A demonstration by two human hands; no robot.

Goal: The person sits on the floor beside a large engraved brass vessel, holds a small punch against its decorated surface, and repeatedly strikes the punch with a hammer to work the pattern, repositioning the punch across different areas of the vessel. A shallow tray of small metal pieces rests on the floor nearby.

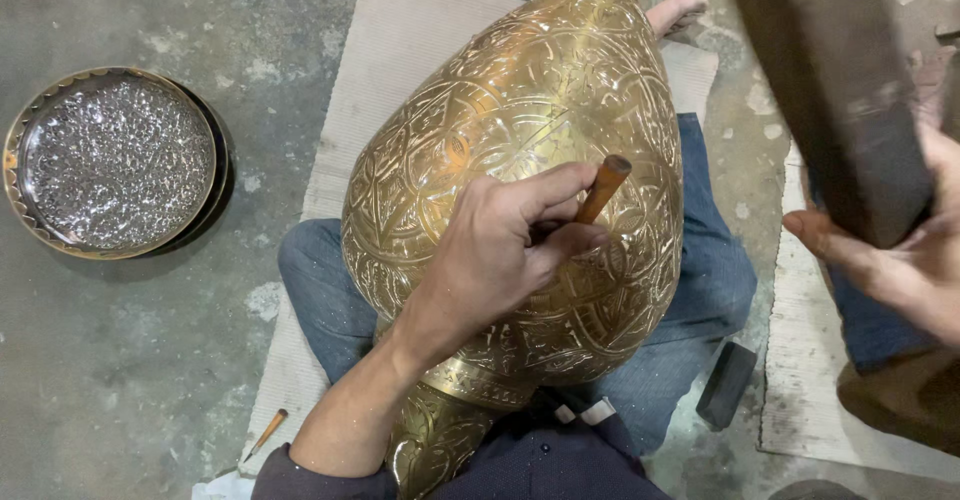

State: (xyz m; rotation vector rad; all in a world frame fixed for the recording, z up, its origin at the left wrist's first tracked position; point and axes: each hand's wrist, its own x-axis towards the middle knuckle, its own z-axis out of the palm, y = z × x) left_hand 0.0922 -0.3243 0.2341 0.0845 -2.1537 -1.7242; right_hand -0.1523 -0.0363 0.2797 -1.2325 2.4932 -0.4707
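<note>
Pinching chisel (604,188), left hand (500,250) on vase (520,110)

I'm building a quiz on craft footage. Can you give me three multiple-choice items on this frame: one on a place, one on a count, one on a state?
1. Where does the round patterned tray lie?
A. on the bare floor, left of the vessel
B. on the person's lap
C. on top of the vessel

2. How many round trays show?
A. three
B. one
C. none

3. How is the left hand placed?
A. flat and empty on the floor
B. closed round a wooden-handled tool set against the engraved brass vessel
C. gripping the tray's rim

Answers:
1. A, it sits on concrete at the frame's left.
2. B, only one is seen.
3. B, its fingers wrap the handle against the brass.
</note>
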